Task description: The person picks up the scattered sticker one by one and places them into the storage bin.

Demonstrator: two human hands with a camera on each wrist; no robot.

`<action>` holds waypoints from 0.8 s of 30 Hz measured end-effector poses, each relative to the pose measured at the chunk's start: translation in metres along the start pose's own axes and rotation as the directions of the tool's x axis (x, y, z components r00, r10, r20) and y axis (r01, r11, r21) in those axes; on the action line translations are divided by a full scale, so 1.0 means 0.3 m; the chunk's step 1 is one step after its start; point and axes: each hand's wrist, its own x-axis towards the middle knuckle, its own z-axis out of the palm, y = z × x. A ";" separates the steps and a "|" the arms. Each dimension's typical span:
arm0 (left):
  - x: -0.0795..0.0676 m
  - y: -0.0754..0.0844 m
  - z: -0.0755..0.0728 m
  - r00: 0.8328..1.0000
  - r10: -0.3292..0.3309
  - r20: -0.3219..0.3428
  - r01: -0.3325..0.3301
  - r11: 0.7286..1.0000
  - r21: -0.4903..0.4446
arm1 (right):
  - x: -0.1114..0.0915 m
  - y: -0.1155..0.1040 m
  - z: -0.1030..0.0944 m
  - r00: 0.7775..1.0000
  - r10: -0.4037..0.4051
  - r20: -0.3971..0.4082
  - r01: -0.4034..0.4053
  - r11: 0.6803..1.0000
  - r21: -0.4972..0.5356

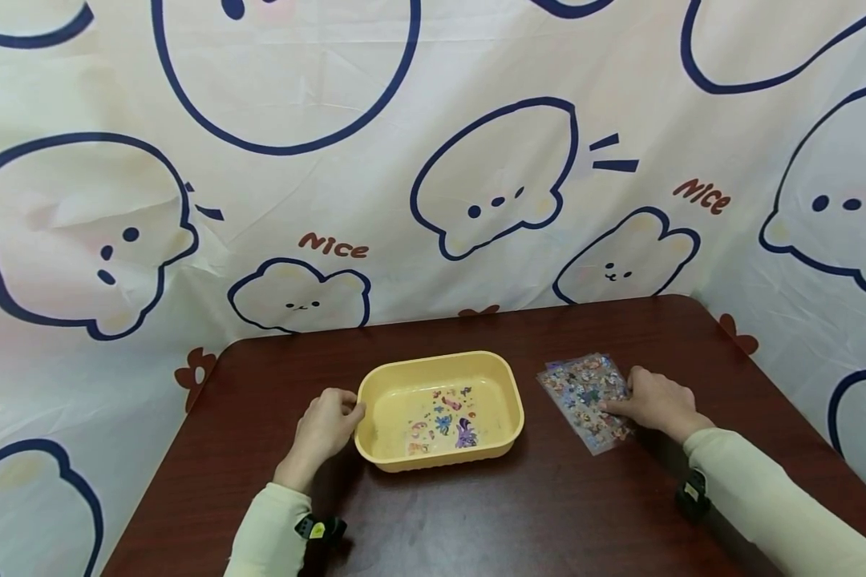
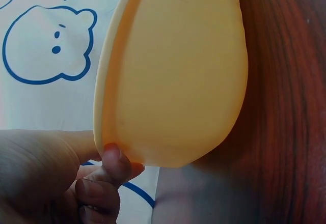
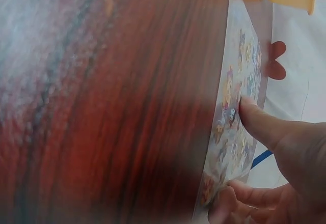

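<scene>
Left sleeve: we see long, pale cream cloth, plain and softly creased, at the lower left of the head view.
Right sleeve: we see the same cream cloth running to the lower right corner.
Left wrist device: black, blocky, with a bright yellow-green patch.
Right wrist device: black and compact; we cannot read its small markings.
Hands: both bare.
</scene>
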 end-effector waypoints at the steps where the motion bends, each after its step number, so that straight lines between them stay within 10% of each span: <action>1: 0.000 0.000 0.000 1.000 -0.001 0.000 0.001 1.000 0.000 | 0.001 0.002 0.000 1.000 0.001 0.001 -0.001 1.000 0.004; 24: -0.001 -0.003 0.001 1.000 0.003 -0.008 -0.003 1.000 -0.009 | 0.011 0.030 -0.009 0.999 -0.038 -0.017 0.039 0.999 0.038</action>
